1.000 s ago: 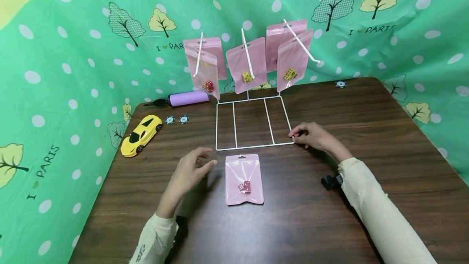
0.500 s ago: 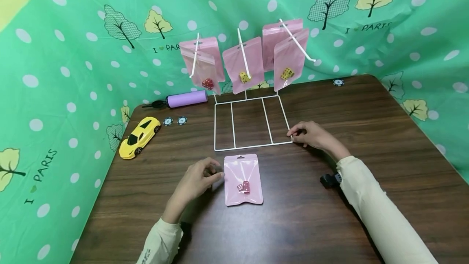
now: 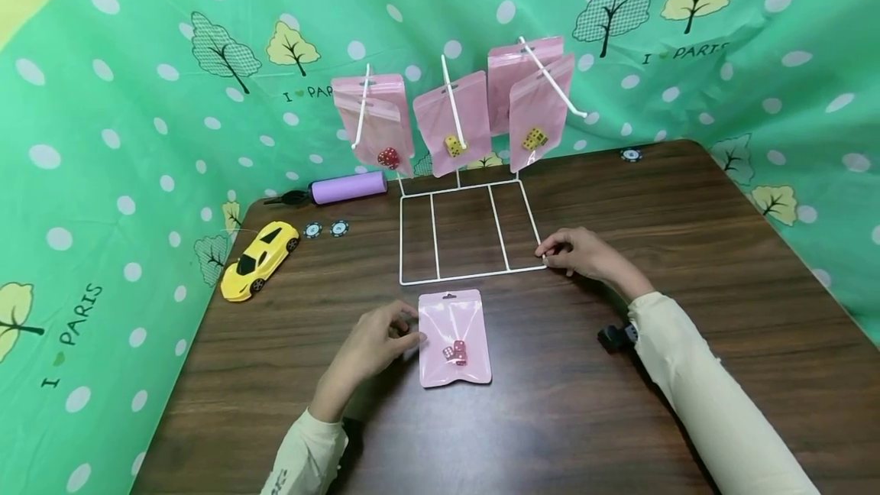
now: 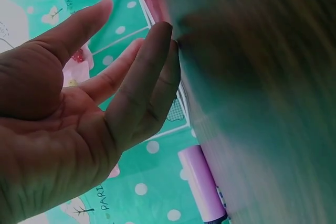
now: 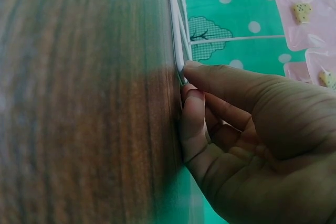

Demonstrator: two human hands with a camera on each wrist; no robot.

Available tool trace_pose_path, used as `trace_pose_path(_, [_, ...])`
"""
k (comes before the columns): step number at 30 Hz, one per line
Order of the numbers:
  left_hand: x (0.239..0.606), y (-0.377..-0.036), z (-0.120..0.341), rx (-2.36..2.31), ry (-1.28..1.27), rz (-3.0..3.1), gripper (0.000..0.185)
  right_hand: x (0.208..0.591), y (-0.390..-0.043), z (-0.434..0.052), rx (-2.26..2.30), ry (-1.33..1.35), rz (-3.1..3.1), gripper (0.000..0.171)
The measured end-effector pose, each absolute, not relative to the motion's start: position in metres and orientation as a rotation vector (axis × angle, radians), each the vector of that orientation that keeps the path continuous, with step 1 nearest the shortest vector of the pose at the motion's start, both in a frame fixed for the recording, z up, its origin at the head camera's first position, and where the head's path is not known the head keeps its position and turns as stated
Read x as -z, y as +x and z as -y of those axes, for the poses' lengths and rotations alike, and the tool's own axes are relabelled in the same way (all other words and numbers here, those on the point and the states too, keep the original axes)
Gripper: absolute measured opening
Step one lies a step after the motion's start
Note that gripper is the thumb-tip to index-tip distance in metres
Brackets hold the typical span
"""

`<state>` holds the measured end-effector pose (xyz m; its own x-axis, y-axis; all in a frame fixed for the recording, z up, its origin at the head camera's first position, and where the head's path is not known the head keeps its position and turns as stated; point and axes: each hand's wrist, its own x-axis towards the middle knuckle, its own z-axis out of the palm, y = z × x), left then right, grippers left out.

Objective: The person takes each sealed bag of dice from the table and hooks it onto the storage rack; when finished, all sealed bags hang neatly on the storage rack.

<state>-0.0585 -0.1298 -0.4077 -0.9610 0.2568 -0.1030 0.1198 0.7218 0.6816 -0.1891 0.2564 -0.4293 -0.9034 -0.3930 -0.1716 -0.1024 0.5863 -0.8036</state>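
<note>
A pink zip bag [image 3: 440, 319] holding red dice [image 3: 459, 357] lies flat on the wooden table. At its left edge is my left hand [image 3: 374, 342], thumb and fingers apart; in the left wrist view the same hand [image 4: 89, 98] has nothing between thumb and fingers. Whether its fingertips touch the bag is unclear. With thumb and fingers, my right hand [image 3: 584, 254] pinches the front right corner of the white wire rack [image 3: 474, 275]. The right wrist view shows that right hand [image 5: 236, 124] low against the tabletop at the wire. Pink bags with dice [image 3: 429, 109] hang from the rack's hooks.
To the left are a yellow toy car [image 3: 261, 260], two poker chips [image 3: 339, 228] and a purple hand pump [image 3: 348, 187]. Another chip [image 3: 630, 155] lies at the back right. A green printed curtain [image 3: 137, 128] surrounds the table [image 3: 550, 403].
My left hand has moved right and toward me, up to the left edge of the flat bag. The right hand stays on the rack's corner. The head view has shifted slightly.
</note>
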Motion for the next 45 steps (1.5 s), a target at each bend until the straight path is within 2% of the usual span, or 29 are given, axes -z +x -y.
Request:
trace_pose_path(10, [0.411,-0.059,0.117,-0.971,0.417,-2.809,0.030,0.431,-0.188,-0.255,1.225,-0.393,-2.480,0.019])
trace_pose_path(22, [0.413,-0.061,0.108,-0.940,0.447,-2.802,0.023,0.429,-0.189,-0.257,1.222,-0.376,-2.481,0.020])
trace_pose_path(34, [0.409,-0.056,0.098,-0.839,0.396,-2.846,0.040,0.429,-0.189,-0.257,1.229,-0.390,-2.486,0.019])
trace_pose_path(45, [0.410,-0.057,0.096,-0.849,0.430,-2.789,0.036,0.428,-0.187,-0.257,1.236,-0.413,-2.487,0.020])
